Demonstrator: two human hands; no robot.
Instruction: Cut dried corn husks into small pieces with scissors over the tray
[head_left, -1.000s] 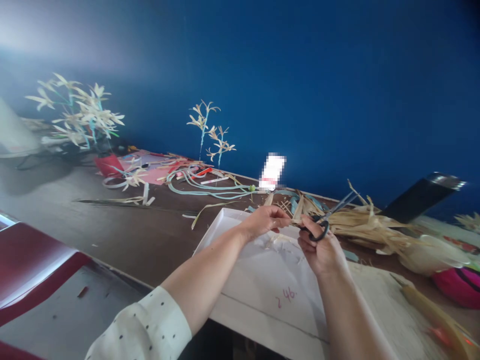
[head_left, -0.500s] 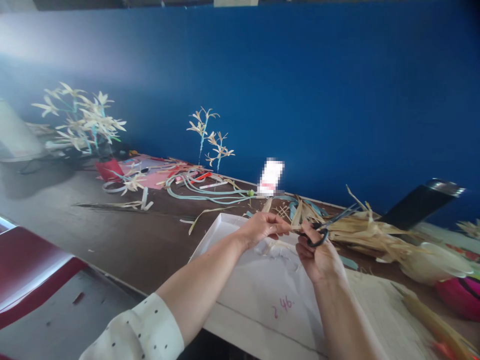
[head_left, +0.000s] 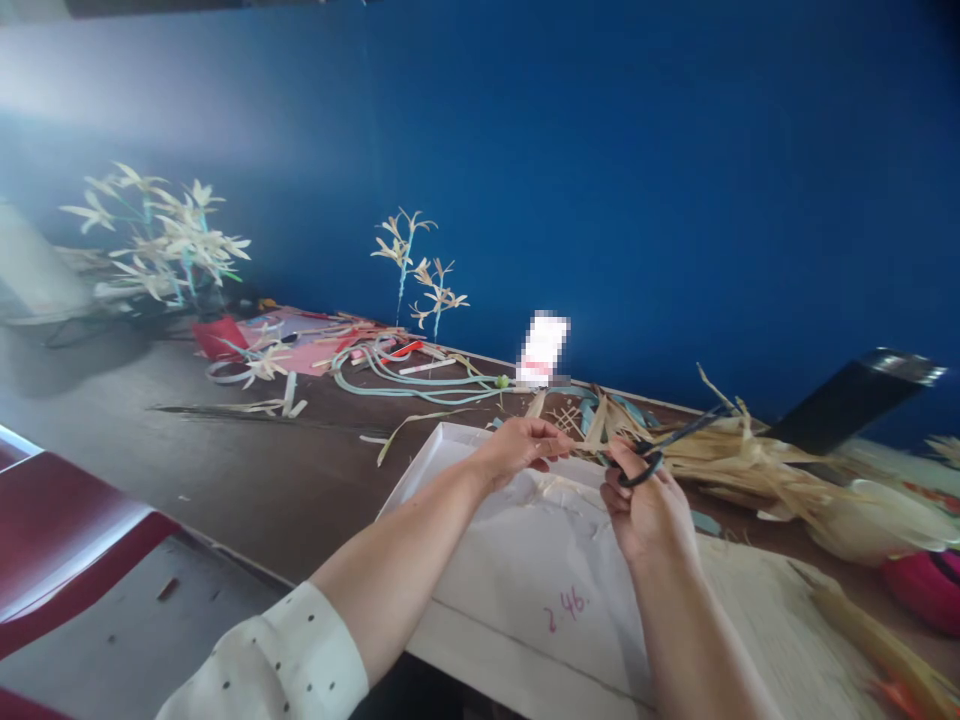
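My left hand (head_left: 525,452) is closed in a pinch over the white tray (head_left: 510,560). A thin husk strip (head_left: 589,447) runs from its fingertips toward my other hand. My right hand (head_left: 646,505) is closed around scissors (head_left: 643,470) with dark handles. Their blades point up and right, away from my left hand, over a bundle of dried husks (head_left: 735,455). The right thumb and forefinger meet near the strip's other end; how firmly they hold it is hard to make out. Pale scraps (head_left: 559,490) lie in the tray below.
Pale husk flowers (head_left: 202,240) stand in a red pot (head_left: 219,338) at left. Light-blue tubing (head_left: 420,385) and a blurred phone (head_left: 543,350) lie along the blue wall (head_left: 637,200). At right are a dark tumbler (head_left: 847,400) and a pink item (head_left: 926,590). A red chair (head_left: 67,540) stands at lower left.
My hands have moved slightly apart, the right one a little to the right with the scissors. The view has shifted slightly.
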